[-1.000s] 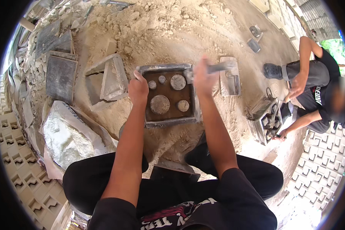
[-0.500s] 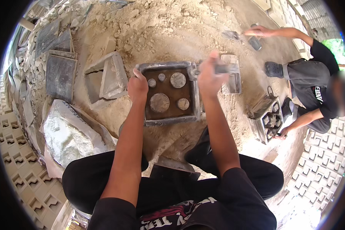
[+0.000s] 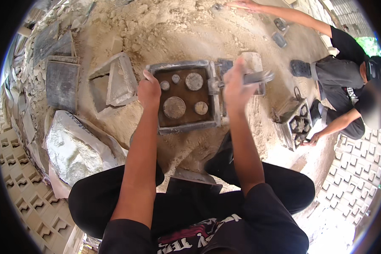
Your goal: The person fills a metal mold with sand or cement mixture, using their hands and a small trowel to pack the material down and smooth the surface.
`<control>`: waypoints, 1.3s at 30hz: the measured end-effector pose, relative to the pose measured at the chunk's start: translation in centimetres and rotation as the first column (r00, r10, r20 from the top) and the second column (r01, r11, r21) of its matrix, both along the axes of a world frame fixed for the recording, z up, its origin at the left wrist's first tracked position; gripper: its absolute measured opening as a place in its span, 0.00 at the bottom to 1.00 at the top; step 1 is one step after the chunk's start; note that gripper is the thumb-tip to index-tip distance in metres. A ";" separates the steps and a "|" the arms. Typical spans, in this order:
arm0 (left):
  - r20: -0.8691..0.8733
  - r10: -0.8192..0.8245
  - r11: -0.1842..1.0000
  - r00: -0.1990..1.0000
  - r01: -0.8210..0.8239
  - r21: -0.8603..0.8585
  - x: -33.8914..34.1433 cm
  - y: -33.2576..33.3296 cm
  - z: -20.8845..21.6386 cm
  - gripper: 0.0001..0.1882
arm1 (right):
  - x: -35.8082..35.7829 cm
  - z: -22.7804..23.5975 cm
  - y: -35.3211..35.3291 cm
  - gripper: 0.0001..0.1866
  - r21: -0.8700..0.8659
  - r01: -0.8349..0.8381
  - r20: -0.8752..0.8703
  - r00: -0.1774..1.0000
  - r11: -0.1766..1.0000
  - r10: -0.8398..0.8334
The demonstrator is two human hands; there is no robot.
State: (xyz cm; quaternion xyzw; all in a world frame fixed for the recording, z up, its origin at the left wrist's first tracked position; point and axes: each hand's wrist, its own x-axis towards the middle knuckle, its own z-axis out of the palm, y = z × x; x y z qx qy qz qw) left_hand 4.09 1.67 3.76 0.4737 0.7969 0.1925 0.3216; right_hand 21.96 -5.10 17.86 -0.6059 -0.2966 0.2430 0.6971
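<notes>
A square grey moulding box lies on the sandy ground in front of me. Packed brown sand fills it, with several round pale discs set in the surface, the largest of them a disc at lower left. My left hand is closed round the box's left rim, thumb on top. At the opposite rim, my right hand is wrapped round a metal hammer-like tool, blurred by motion. Its blocky end is at the box's right rim; whether it touches cannot be told.
A broken pale frame lies left of the box, beyond it dark slabs. An open sack of white powder stands near my left knee. At right, a co-worker squats by another mould. Loose sand and lumps cover the far ground.
My right hand and the tool have shifted slightly, the tool's far end swinging right. My left hand stays on the rim. The co-worker's upper arm and hand have reached farther away and left.
</notes>
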 end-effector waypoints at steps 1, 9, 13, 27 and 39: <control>0.011 -0.012 1.000 1.000 0.012 0.000 0.3 0.0 0.1 0.38 | 0.7 -2.2 0.0 0.25 -0.076 -0.022 0.037 0.999 0.997 0.025; 0.003 -0.020 1.000 1.000 0.020 -0.020 -0.1 0.2 -0.3 0.38 | 1.3 -6.6 -1.7 0.21 -0.131 -0.080 0.133 0.986 0.988 0.098; 0.003 0.028 0.998 1.000 -0.028 -0.049 -0.4 0.1 0.3 0.37 | 1.1 -1.2 -1.4 0.21 -0.189 -0.289 -0.074 0.957 0.938 0.280; 0.028 0.015 0.995 0.999 -0.012 -0.098 0.2 0.0 0.9 0.38 | 0.4 -7.1 -6.9 0.24 -0.246 -0.119 0.142 0.977 0.962 0.157; -0.074 0.032 0.991 0.997 -0.041 -0.125 0.0 0.5 1.3 0.38 | -1.2 -2.4 -10.5 0.22 -0.206 -0.178 0.042 0.981 0.962 0.191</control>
